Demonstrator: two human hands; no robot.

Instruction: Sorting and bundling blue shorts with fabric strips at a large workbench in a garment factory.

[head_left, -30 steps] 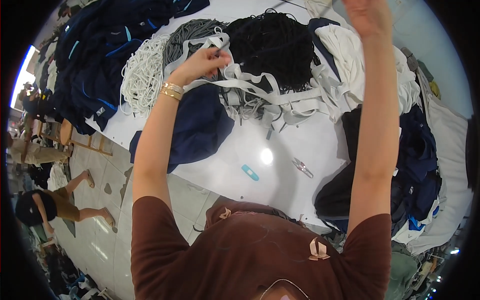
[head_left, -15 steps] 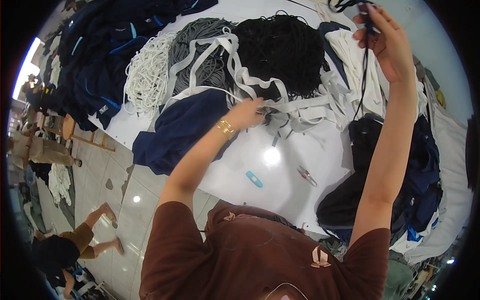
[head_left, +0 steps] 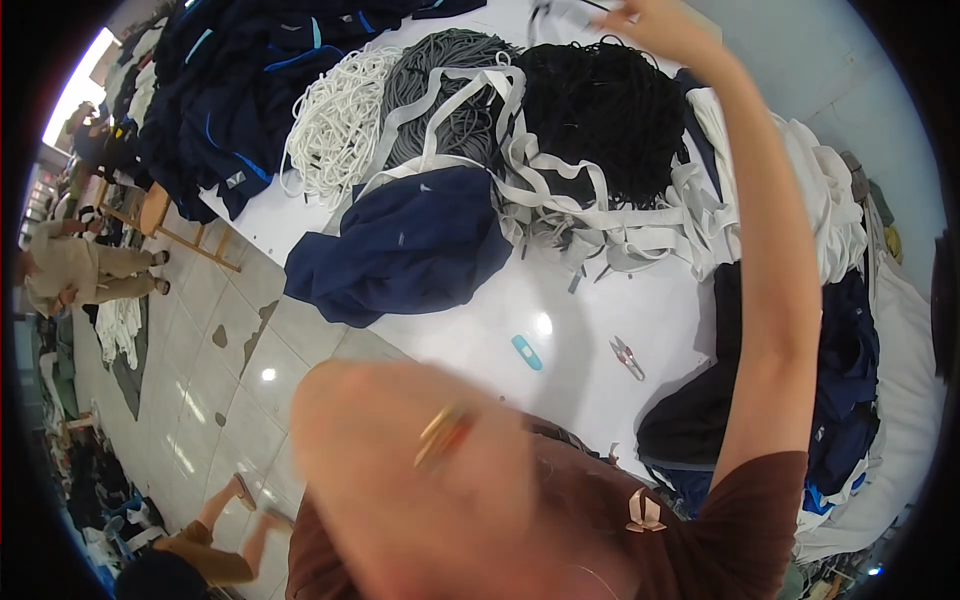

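My right arm stretches up to the far edge, where my right hand (head_left: 665,35) is partly cut off by the picture's top. Its fingers are closed on a dark cord (head_left: 592,5), of which only a short piece shows. My left hand (head_left: 500,510) is raised close in front of my chest, smeared by motion, with gold bangles (head_left: 443,437) at the wrist; its fingers cannot be made out. Below my right hand lies a heap of black cords (head_left: 600,120), beside grey cords (head_left: 440,100) and white cords (head_left: 340,120). Pale flat straps (head_left: 570,215) trail across them.
On the white table (head_left: 450,345) lie a folded navy cloth (head_left: 410,245), a light-blue capped tool (head_left: 527,352) and thread snips (head_left: 627,358). Dark garments (head_left: 690,400) pile at right, navy garments (head_left: 240,90) at far left. A wooden stool (head_left: 155,210) and other people are on the left floor.
My left hand has left the pale straps and come up toward my chest. My right hand has moved left and farther away with the dark cord. The view has shifted slightly.
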